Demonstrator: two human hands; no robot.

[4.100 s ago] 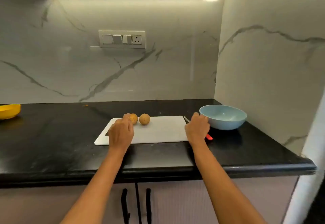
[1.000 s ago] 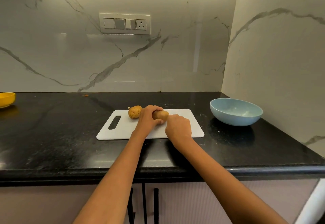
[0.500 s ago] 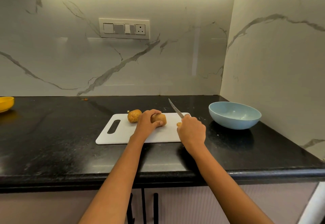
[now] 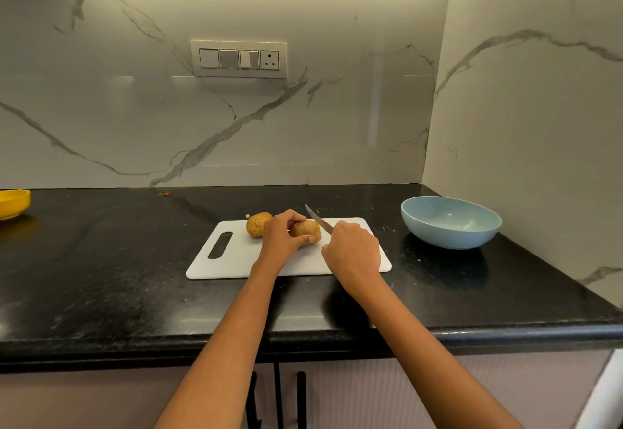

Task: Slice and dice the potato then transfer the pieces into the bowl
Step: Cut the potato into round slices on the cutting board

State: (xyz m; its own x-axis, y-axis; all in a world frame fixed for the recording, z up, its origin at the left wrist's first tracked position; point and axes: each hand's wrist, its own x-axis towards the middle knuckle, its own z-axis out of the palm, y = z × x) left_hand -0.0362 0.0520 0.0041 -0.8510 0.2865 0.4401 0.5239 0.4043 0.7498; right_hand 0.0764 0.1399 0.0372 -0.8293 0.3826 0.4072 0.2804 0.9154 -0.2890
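Observation:
Two brown potatoes lie on a white cutting board (image 4: 236,260) on the black counter. My left hand (image 4: 281,241) grips the right potato (image 4: 308,229) with fingers over its top and thumb at its front. The other potato (image 4: 257,224) sits free just left of that hand. My right hand (image 4: 352,251) holds a knife (image 4: 318,219); its blade slants up and left, with the edge at the right potato's right end. The handle is hidden in my fist. A light blue bowl (image 4: 450,221) stands right of the board, with nothing visible in it.
A yellow dish (image 4: 11,203) sits at the far left of the counter. Marble walls close off the back and the right side, just behind the bowl. The counter's front edge runs below my forearms, with cabinet doors beneath. A small crumb lies behind the board.
My right hand took the knife from beside the bowl and has now brought the blade left onto the right potato. My left hand shifted from the left potato to grip the right one.

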